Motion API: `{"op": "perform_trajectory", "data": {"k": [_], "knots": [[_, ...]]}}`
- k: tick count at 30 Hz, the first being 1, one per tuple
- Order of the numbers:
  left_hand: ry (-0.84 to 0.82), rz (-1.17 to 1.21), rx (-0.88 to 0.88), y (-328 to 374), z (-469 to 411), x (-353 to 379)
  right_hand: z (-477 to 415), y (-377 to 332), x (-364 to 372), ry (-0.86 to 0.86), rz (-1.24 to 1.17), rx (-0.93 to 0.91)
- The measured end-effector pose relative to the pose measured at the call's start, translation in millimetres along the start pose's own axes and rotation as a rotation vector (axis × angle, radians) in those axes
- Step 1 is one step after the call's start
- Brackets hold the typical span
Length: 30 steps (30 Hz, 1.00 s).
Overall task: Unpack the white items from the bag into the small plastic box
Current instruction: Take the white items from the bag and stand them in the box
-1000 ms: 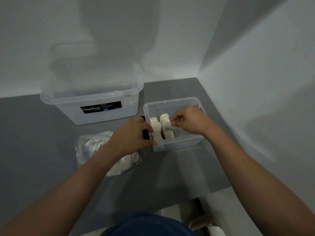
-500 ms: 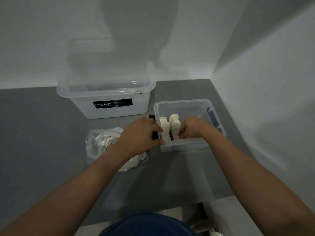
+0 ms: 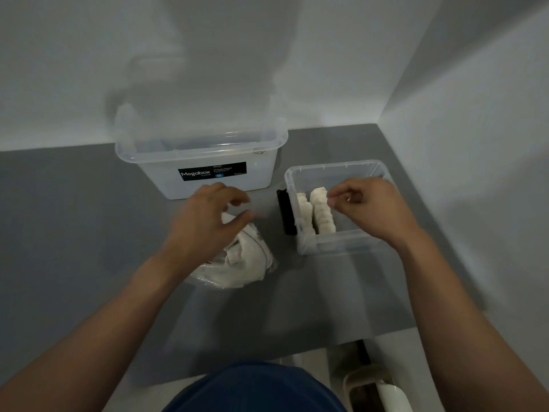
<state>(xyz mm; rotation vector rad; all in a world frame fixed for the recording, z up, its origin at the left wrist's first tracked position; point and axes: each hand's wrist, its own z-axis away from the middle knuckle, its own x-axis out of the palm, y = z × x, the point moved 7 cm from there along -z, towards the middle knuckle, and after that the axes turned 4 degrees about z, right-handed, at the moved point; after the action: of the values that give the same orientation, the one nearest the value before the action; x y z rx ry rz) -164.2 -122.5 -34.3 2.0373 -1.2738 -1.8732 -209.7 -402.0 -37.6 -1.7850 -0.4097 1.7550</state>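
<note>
A small clear plastic box (image 3: 338, 246) sits on the grey table at right. Two rows of white items (image 3: 322, 212) stand inside along its left wall. My right hand (image 3: 368, 206) hovers over the box with loosely curled fingers, holding nothing that I can see. To the left lies a clear plastic bag (image 3: 246, 263) with more white items in it. My left hand (image 3: 205, 224) is above the bag's top, fingers spread and bent, apart from the box.
A large clear Megabox tub (image 3: 202, 162) stands at the back against the wall. A black clip (image 3: 285, 212) sticks out from the small box's left side. White walls close the back and right. The table's front edge (image 3: 341, 340) is near my body.
My left hand has let go of the small box's left wall and moved left over the bag. My right hand has released the white item and lifted.
</note>
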Motion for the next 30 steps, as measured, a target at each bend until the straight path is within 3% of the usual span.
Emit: {"op": "perform_trajectory", "data": {"k": [5,8,10,13,16,19,30], "knots": [[0.051,-0.047,-0.110,-71,37,-33,43,-88,43,0.114,-0.182,-0.187],[-0.030,-0.105,-0.085,-103,55,-27,50,-127,96,0.033,-0.160,-0.257],[-0.126,-0.157,0.040,-106,64,-13,50,-144,136,-0.065,-0.072,-0.298],[-0.263,-0.223,0.160,-103,73,9,48,-149,193,-0.171,0.259,-0.350],[-0.386,-0.325,0.066,-114,70,29,39,-128,215,-0.155,0.529,-0.206],[-0.456,-0.429,-0.050,-127,63,38,28,-108,213,-0.086,0.519,-0.044],[-0.426,-0.347,-0.066,-134,51,41,11,-112,228,-0.092,0.569,0.031]]}}
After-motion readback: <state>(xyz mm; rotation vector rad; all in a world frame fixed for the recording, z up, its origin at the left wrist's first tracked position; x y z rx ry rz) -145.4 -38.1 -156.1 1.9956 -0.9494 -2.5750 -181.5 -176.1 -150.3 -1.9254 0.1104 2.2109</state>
